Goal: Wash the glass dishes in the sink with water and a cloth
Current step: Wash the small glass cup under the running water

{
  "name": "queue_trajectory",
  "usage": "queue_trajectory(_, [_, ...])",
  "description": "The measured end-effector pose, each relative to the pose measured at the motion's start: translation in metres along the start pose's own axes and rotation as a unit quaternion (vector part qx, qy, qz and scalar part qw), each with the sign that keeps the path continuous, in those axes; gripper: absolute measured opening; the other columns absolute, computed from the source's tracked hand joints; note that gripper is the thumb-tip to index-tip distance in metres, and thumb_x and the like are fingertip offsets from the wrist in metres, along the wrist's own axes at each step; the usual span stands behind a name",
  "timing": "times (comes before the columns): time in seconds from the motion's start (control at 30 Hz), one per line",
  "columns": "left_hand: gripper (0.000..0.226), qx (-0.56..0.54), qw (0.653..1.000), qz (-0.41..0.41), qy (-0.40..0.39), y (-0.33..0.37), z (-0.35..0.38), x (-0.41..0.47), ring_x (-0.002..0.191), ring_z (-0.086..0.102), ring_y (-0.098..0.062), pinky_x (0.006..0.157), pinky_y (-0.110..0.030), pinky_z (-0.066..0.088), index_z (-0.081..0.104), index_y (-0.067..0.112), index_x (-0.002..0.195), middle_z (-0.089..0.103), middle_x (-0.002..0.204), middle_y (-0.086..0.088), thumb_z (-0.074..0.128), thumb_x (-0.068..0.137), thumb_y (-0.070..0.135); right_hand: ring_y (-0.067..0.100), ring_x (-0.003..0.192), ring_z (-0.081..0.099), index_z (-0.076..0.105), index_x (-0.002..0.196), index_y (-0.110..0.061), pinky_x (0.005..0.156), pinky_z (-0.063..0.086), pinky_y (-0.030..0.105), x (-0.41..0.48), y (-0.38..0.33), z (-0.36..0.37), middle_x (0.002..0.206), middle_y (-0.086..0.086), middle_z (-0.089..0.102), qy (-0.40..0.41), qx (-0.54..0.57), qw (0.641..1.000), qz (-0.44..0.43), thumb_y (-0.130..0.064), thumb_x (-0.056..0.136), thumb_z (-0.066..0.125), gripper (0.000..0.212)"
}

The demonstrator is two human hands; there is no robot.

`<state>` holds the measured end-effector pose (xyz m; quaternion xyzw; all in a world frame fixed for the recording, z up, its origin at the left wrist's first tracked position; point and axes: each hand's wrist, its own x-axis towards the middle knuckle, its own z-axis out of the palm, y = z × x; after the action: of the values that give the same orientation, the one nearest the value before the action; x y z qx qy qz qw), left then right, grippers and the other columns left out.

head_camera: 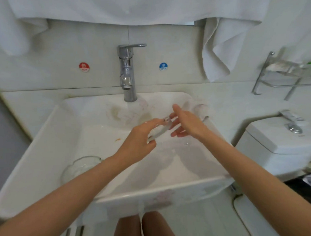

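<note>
Dish in grip of left hand — right hand flat alongside

Tilted glass dish, glass jar in sink

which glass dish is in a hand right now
The flat glass piece, gripped in the left hand above the basin. The round jar sits unheld at the sink's left.

Bright, soft, even light; pale arm shadows lie in the sink toward 6 o'clock. Glints streak the faucet. Edges bow at 3 and 9 o'clock. Everything looks slightly soft, and the glass dish is smeared.
</note>
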<state>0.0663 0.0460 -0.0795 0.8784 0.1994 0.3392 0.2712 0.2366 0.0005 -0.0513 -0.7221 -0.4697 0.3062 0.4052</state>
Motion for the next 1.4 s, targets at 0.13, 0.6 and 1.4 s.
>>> queue_trajectory(0.13, [0.074, 0.159, 0.980, 0.117, -0.030, -0.024, 0.011, 0.001, 0.127, 0.033, -0.024, 0.103, -0.044, 0.033, 0.046, 0.022, 0.120, 0.056, 0.129, -0.011, 0.043, 0.055, -0.011, 0.013, 0.052, 0.053, 0.059, 0.092, -0.015, 0.044, 0.042, 0.018, -0.005, -0.006, 0.013, 0.069, 0.000, 0.059, -0.120, 0.113, 0.983, 0.082, -0.031, 0.099, 0.037, 0.027])
queue_trajectory(0.6, [0.026, -0.328, 0.856, -0.400, 0.014, -0.019, 0.009, 0.000, 0.045, 0.056, -0.013, 0.043, -0.023, 0.047, 0.047, 0.028, 0.107, 0.067, 0.074, 0.001, 0.047, 0.094, 0.005, 0.015, 0.060, 0.063, 0.048, 0.116, -0.018, 0.054, 0.056, 0.026, -0.008, 0.022, 0.029, 0.096, 0.000, 0.067, -0.009, 0.084, 0.996, 0.001, -0.011, 0.097, 0.040, 0.022])
queue_trajectory(1.4, [0.028, -0.286, 0.797, -0.474, -0.241, 0.099, -0.043, 0.052, 0.060, 0.069, -0.019, 0.055, -0.023, 0.053, 0.049, 0.019, 0.114, 0.070, 0.083, -0.001, 0.048, 0.091, 0.002, 0.013, 0.061, 0.062, 0.059, 0.100, -0.014, 0.058, 0.058, 0.030, -0.112, -0.057, -0.046, 0.098, 0.001, 0.062, 0.127, 0.093, 0.944, 0.288, -0.020, 0.093, 0.056, 0.010])
